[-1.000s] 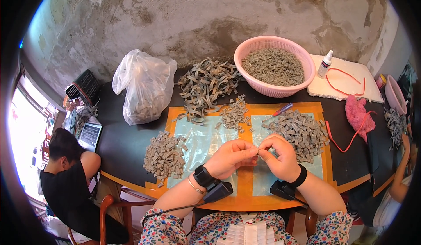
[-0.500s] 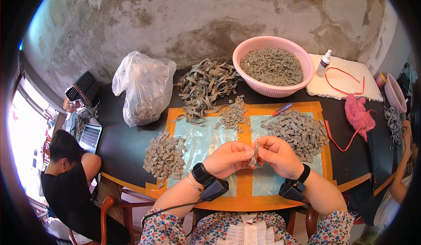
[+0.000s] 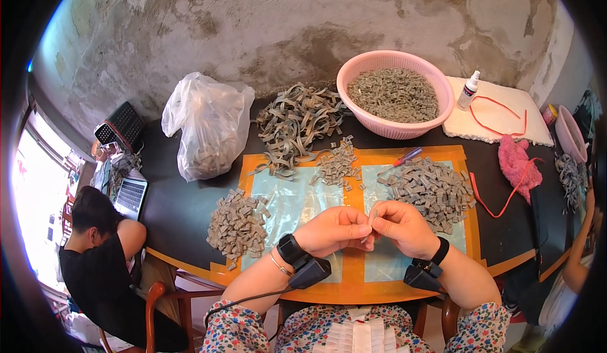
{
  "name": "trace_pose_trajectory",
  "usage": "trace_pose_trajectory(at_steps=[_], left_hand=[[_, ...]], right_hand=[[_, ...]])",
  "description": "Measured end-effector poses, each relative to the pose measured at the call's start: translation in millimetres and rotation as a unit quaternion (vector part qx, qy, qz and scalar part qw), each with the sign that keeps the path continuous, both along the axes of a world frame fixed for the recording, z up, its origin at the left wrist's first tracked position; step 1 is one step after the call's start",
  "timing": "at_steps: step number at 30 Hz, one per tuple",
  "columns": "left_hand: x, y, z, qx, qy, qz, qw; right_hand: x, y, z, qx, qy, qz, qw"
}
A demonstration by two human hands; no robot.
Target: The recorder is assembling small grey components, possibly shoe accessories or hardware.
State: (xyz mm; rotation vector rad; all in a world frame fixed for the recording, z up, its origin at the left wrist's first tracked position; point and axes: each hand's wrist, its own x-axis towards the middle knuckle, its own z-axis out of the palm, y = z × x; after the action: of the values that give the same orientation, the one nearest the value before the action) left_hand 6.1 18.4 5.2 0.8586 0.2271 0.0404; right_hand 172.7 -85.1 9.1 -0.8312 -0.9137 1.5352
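Observation:
My left hand [image 3: 334,230] and my right hand [image 3: 404,228] meet above the middle of the mat, fingertips touching in a pinch. Between them is a small grey piece [image 3: 374,214], mostly covered by the fingers; its exact shape cannot be made out. Beyond my right hand lies a heap of small grey rectangular pieces [image 3: 430,192]. A second heap of such pieces [image 3: 235,228] sits left of my left wrist. Farther off, a smaller scatter of them [image 3: 337,165] borders a tangle of grey strips [image 3: 297,122].
A pink basket [image 3: 355,120] of grey pieces stands at the back. Left of the strips is a filled white plastic bag [image 3: 212,128]. A screwdriver [image 3: 408,157] lies by the right heap; a spray bottle [image 3: 468,91] stands on white foam [image 3: 499,132]. A person [image 3: 107,258] sits at left.
The grey piece, which showed upright between my fingertips, is now mostly covered by them. My fingers have shifted slightly and come closer together; both forearms stay nearly in place.

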Motion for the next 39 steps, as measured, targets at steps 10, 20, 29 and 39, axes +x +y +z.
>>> trace_pose_trajectory(at_steps=[10,20,29,39], left_hand=[[-1.3,3.1,-7.6,-0.057,-0.027,0.05,0.997],[-2.6,8.0,-9.8,0.106,0.041,0.137,0.984],[2.2,2.7,-0.8,0.266,0.136,0.187,0.936],[3.7,-2.6,2.5,0.288,0.117,0.187,0.932]], right_hand=[[2.5,0.2,4.2,0.057,-0.013,-0.007,0.998],[9.9,6.0,2.9,-0.028,-0.158,-0.042,0.986],[7.9,8.5,-6.6,-0.025,-0.291,-0.121,0.949],[10.4,9.8,-6.6,-0.037,-0.288,-0.118,0.95]])
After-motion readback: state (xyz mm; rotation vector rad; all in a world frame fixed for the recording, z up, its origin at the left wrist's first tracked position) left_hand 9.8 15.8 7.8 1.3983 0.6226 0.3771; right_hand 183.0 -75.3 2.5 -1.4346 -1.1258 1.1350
